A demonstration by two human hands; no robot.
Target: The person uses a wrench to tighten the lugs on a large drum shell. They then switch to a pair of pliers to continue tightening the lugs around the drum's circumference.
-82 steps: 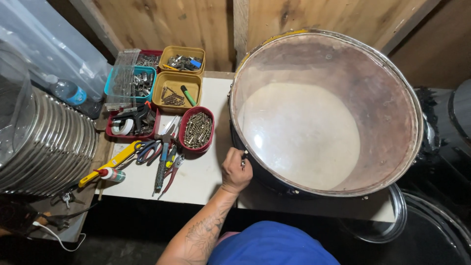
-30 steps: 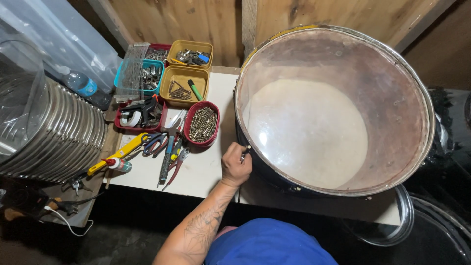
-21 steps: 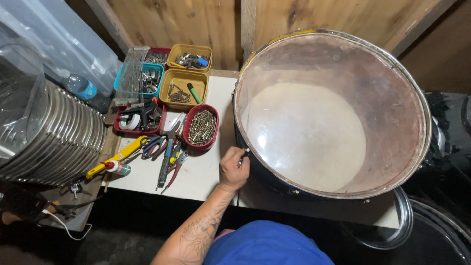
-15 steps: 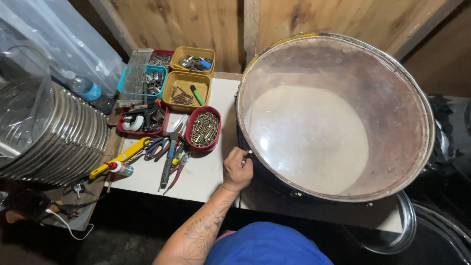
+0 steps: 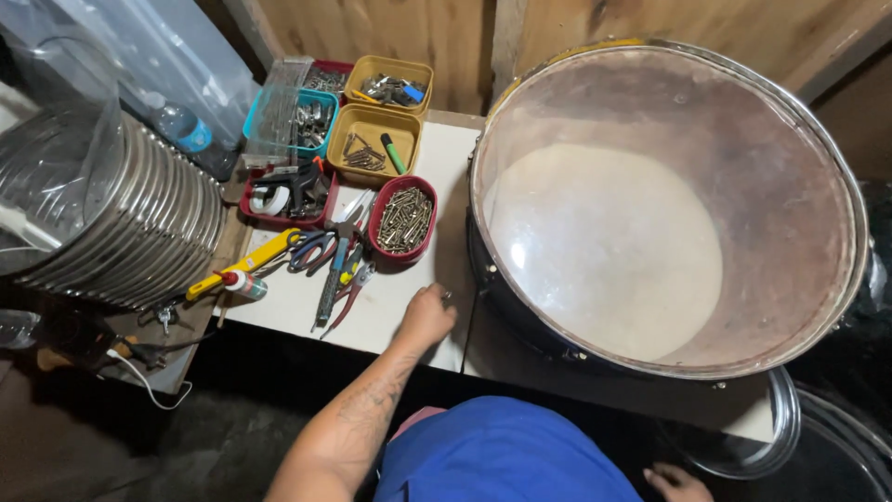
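Bare skin, tattooed forearm: left hand (image 5: 426, 316) lies knuckles-up on the white table (image 5: 390, 321), fingers curled together toward the drum (image 5: 664, 200). Something small and dark shows at the fingertips; whether it is pinched cannot be told.

Drum: large, round, clear head in a metal hoop, dark shell. It sits at the hand's 2 o'clock, its near side just beside the fingertips, with the shell wall at 3 o'clock. It stands tilted, the head facing up and toward the wearer. The left hand is much the nearer to its side.

Right hand (image 5: 676, 482): at the lower edge of view, below the drum's near rim, only partly seen; spread or closed cannot be told. A clear round rim (image 5: 743, 446) lies just above it.

Red tray (image 5: 402, 220) of screws: at the left hand's 12 o'clock, near.

Pliers and cutters (image 5: 334, 270): at 10 o'clock, loose on the table, long axes running roughly 12 to 6.

Yellow tool (image 5: 243, 262): at 9 o'clock, beyond the pliers, its long axis slanting 2 to 8.

Yellow bins (image 5: 376, 144): two, at 12 o'clock beyond the red tray, holding small hardware.

Teal bin (image 5: 279, 121): at 11 o'clock, under a clear lid.

Metal hoops (image 5: 139, 223): a stacked column at 9 to 10 o'clock, well apart, off the table's left edge.

Wood wall (image 5: 390, 28): behind everything, at 12 o'clock.
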